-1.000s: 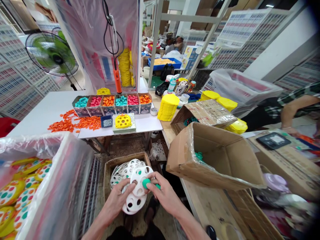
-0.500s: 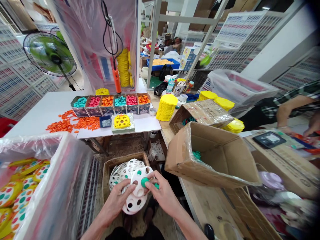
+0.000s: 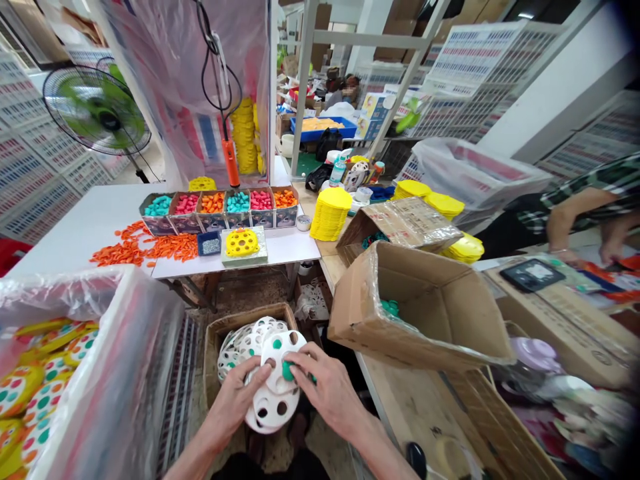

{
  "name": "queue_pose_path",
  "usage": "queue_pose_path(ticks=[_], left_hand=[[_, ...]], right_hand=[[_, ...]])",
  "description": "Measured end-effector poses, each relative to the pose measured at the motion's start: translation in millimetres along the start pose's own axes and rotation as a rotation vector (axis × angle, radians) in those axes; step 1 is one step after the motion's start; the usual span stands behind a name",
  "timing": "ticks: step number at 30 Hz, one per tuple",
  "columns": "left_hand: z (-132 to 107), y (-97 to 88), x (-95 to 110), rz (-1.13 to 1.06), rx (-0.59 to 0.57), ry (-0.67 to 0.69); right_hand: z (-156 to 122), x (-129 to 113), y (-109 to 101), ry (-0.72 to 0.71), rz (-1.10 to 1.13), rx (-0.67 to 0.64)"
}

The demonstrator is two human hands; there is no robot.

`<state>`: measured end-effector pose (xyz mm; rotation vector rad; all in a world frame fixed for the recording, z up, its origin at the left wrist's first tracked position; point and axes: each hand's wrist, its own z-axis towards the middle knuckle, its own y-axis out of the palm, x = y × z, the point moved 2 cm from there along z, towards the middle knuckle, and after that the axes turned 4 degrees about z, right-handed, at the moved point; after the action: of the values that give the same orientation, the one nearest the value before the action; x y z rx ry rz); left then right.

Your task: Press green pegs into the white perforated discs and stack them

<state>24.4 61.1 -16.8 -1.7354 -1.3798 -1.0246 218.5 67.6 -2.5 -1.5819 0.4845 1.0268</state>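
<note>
My left hand (image 3: pixel 243 389) is closed on the edge of white round plastic discs with holes (image 3: pixel 273 408), two of them overlapping. One green piece sits in the upper disc near its top. Against that disc's right side, my right hand (image 3: pixel 324 380) pinches a green plastic piece (image 3: pixel 287 371) between thumb and fingers. More green shows under the right fingers, partly hidden. Below and behind the discs stands a cardboard box (image 3: pixel 210 333) with more white holed discs (image 3: pixel 245 341), some with green in them.
A large open carton (image 3: pixel 360 300) with green pieces (image 3: pixel 390 308) stands to the right. On the table ahead are divided bins (image 3: pixel 213 217), loose orange pieces (image 3: pixel 173 247) and a hanging orange screwdriver (image 3: pixel 231 162). A lined crate (image 3: pixel 130 320) is at left. Another person's hands (image 3: pixel 610 248) work far right.
My right thumb and fingers have brought the green piece closer against the upper disc. The left hand keeps its hold. The view has shifted slightly.
</note>
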Motion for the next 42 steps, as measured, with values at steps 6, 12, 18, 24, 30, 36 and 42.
queue_pose_path(ticks=[6,12,18,24,30,36,42], left_hand=[[-1.2,6.2,-1.5,-0.103,0.067,-0.053],[-2.3,10.6,-3.6,-0.135,0.114,-0.03],[-4.3,14.0,-13.2,-0.207,0.161,-0.061],[-3.0,12.2,-20.6,-0.174,0.201,-0.041],[-5.5,10.4,-16.2,-0.09,0.233,0.005],[-11.3,15.2,-6.8,-0.069,0.286,0.001],[-7.5,9.0,-15.0,-0.002,0.269,0.031]], right_hand=[[-5.8,7.4,25.1,0.028,0.008,0.269],[-12.0,7.8,41.2,-0.043,-0.176,0.378],[-14.2,2.5,47.5,-0.042,-0.253,0.441],[-16.8,-2.9,49.6,-0.022,-0.233,0.444],[-20.8,-5.1,53.3,0.019,-0.195,0.435],[-20.7,-3.2,54.2,-0.008,-0.264,0.458],[-12.3,-0.4,45.9,0.033,0.098,0.363]])
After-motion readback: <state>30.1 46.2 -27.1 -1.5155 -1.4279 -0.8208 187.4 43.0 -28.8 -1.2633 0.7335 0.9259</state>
